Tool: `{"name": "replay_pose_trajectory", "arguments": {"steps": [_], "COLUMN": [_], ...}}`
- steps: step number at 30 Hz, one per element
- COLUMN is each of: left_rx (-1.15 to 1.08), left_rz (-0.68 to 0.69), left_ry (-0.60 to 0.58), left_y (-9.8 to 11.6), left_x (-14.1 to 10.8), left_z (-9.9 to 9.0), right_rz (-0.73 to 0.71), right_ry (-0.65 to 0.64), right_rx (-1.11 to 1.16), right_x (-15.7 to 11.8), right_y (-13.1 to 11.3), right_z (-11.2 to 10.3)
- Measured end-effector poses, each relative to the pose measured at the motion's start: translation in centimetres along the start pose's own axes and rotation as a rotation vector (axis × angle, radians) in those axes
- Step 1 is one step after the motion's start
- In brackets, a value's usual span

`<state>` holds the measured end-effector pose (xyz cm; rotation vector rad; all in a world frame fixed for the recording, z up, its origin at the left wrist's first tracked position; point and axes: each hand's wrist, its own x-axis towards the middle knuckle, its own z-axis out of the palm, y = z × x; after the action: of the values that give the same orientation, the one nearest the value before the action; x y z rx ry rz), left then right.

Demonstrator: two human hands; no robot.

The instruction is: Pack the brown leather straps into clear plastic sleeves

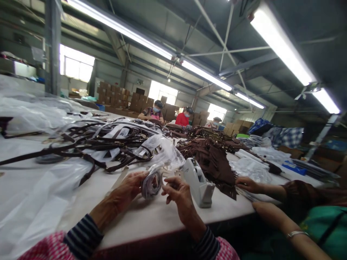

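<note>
My left hand (pixel 127 193) grips a rolled bundle (pixel 151 185) wrapped in clear plastic, its coil facing me above the white table (pixel 130 229). Just right of the bundle is my right hand (pixel 176 191), its fingers apart and bent, with nothing between them. A white tape dispenser (pixel 199 186) stands beside my right hand. Behind the bundle lies crumpled clear plastic (pixel 165 150). Dark brown straps (pixel 108 139) with metal fittings are heaped at the left.
Brown fringed pieces (pixel 211 159) are piled behind the dispenser. At the right, a co-worker's hands (pixel 248 185) touch them. Plastic sheeting (pixel 40 195) covers the left side. Several people sit across the table. A blue box (pixel 294 167) lies at the right.
</note>
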<state>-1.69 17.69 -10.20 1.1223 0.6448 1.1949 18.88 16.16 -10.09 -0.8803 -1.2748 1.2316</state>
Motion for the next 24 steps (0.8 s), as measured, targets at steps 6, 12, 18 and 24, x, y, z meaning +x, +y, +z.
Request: {"name": "replay_pose_trajectory", "arguments": {"steps": [6,12,18,24], "left_rx": [0.027,-0.016,-0.001,0.034], "left_rz": [0.001,-0.029,-0.049,-0.046], "left_ry": [-0.084,-0.002,0.028,-0.015], "left_y": [0.1,-0.3,-0.1,-0.1], "left_x": [-0.2,0.1,0.1,0.2], "left_z": [0.3,-0.4,-0.2,-0.2], "right_rz": [0.001,0.036,0.053,0.014], "right_ry": [0.023,-0.006,-0.055,-0.066], "right_rx": [-0.278,-0.248,-0.169,-0.343], "right_x": [1.7,2.1,2.5,3.0], "right_y": [1.7,1.3,1.7,1.5], "right_z": [1.2,0.8,0.5,0.4]}}
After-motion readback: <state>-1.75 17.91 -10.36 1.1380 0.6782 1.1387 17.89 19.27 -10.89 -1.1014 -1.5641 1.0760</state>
